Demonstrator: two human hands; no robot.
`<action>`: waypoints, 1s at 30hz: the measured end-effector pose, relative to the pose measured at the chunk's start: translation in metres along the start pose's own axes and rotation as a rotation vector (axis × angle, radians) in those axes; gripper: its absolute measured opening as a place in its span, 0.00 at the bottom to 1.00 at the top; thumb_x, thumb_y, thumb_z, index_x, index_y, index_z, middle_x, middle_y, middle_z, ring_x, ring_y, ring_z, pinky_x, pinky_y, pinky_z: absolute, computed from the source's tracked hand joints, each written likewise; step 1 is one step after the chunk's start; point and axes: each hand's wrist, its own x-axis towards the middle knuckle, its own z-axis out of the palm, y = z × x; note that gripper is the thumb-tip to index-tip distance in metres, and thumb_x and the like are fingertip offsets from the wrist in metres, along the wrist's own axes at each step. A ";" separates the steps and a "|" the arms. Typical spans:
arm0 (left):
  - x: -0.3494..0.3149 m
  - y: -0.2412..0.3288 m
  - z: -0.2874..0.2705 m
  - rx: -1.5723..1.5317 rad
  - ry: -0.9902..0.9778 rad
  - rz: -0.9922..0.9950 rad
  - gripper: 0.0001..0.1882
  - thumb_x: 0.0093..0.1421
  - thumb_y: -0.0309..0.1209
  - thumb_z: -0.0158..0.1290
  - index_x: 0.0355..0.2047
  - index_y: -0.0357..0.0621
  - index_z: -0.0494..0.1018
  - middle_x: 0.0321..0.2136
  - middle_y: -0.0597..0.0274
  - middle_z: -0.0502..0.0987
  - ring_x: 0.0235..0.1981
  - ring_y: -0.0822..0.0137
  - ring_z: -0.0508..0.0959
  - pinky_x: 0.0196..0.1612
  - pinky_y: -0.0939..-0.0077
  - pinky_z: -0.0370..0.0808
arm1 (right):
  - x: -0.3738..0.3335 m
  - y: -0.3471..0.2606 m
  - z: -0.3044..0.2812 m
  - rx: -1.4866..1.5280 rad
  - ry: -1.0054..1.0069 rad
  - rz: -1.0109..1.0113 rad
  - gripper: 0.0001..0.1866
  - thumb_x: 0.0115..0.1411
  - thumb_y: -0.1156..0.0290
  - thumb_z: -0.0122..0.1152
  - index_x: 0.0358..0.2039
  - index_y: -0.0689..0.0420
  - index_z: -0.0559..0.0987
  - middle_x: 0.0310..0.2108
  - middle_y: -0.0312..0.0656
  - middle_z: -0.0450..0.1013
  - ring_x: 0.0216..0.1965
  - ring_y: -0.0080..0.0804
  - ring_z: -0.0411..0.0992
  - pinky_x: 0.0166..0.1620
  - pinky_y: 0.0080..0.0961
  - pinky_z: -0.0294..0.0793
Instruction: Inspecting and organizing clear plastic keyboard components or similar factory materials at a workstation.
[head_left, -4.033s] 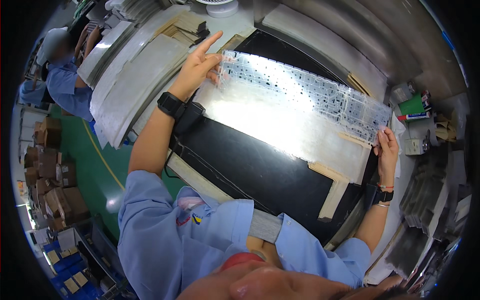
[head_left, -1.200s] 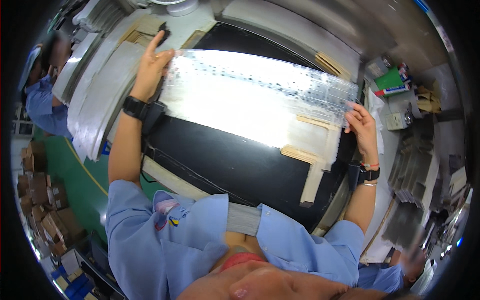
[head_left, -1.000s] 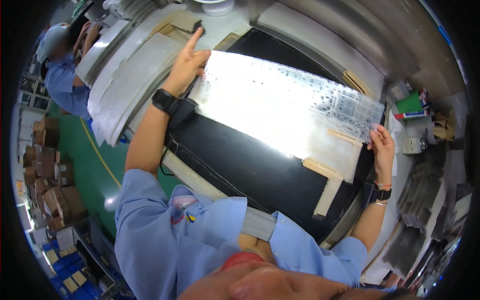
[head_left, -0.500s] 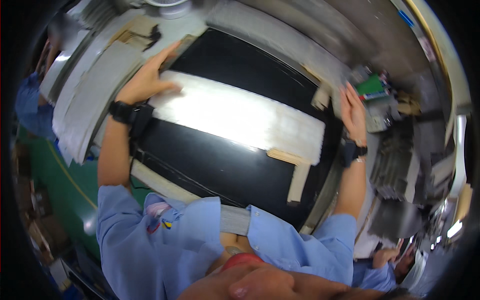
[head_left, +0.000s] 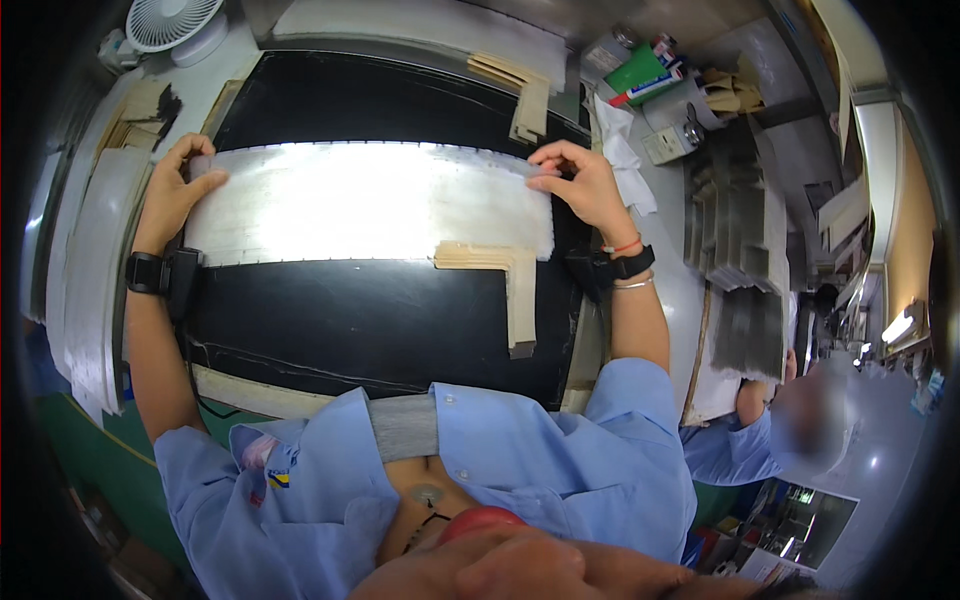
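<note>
Behind the right hand (head_left: pixel 597 195) sit a red cord (head_left: pixel 622 245), black strap (head_left: pixel 632 264) and silver bangle (head_left: pixel 634 285). The short-sleeved shirt (head_left: pixel 320 500) is light blue.

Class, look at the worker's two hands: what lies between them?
In the head view, a pale, shiny sheet fills the stretch from the left hand to the right hand, above the black tabletop.

A black table (head_left: pixel 350 320) spans the centre of the frame, with pale counters (head_left: pixel 665 255) at its left and right. A grey wall (head_left: pixel 650 15) stands at the top, a white fan (head_left: pixel 172 22) at upper left. Green floor (head_left: pixel 75 450) with a yellow line (head_left: pixel 110 432) shows at lower left; a light (head_left: pixel 900 326) glows at far right.
</note>
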 end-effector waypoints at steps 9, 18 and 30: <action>0.009 -0.015 0.001 0.092 0.154 -0.001 0.10 0.61 0.30 0.50 0.36 0.35 0.75 0.29 0.69 0.77 0.32 0.78 0.72 0.38 0.86 0.67 | -0.003 0.002 0.005 -0.075 0.280 -0.196 0.12 0.53 0.76 0.63 0.39 0.60 0.78 0.32 0.35 0.75 0.33 0.18 0.71 0.39 0.15 0.71; 0.006 -0.008 0.001 0.049 0.334 0.105 0.14 0.64 0.32 0.46 0.44 0.37 0.74 0.40 0.61 0.78 0.42 0.73 0.75 0.47 0.83 0.68 | -0.004 0.008 0.001 0.673 0.033 0.184 0.11 0.58 0.72 0.58 0.40 0.61 0.74 0.29 0.35 0.73 0.29 0.18 0.72 0.31 0.14 0.74; 0.009 -0.017 0.004 0.062 0.401 0.201 0.12 0.63 0.30 0.47 0.40 0.36 0.75 0.40 0.61 0.77 0.43 0.73 0.73 0.48 0.80 0.67 | -0.011 -0.004 -0.010 0.608 -0.373 0.306 0.25 0.50 0.77 0.66 0.50 0.64 0.70 0.29 0.39 0.76 0.25 0.19 0.73 0.26 0.12 0.74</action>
